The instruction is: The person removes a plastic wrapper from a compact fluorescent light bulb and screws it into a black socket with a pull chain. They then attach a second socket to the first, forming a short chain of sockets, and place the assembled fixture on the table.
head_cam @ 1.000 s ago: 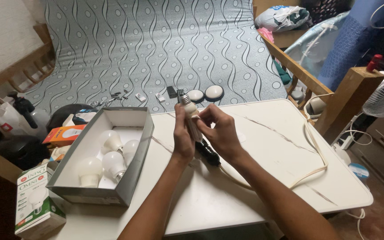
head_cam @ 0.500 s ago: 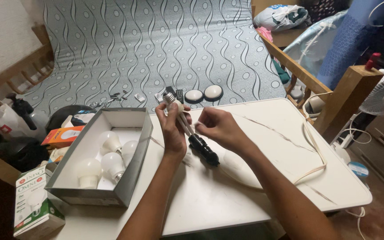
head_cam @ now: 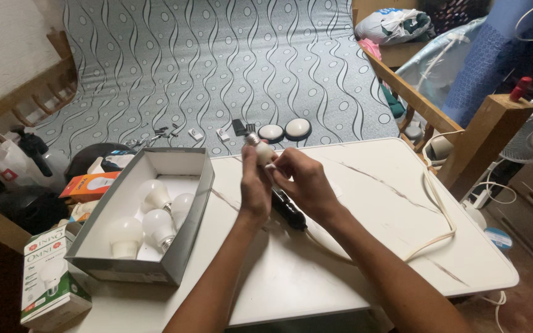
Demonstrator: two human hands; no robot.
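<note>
My left hand [head_cam: 255, 185] closed round bulb [head_cam: 263, 152], raised over table [head_cam: 365, 246]. Right hand [head_cam: 300, 182] pinching same bulb from right side, fingers curled. Bulb long axis tilted, metal base pointing up and away to left, white globe down toward palms. Black socket [head_cam: 289, 210] lying on table just below hands, cream cable [head_cam: 434, 209] running off right. Grey box [head_cam: 174, 246] to left holding four white bulbs [head_cam: 149, 216]. Green-white carton [head_cam: 50, 283] at near-left corner. Two round white discs [head_cam: 285, 130] on patterned mattress [head_cam: 217, 74] beyond.
</note>
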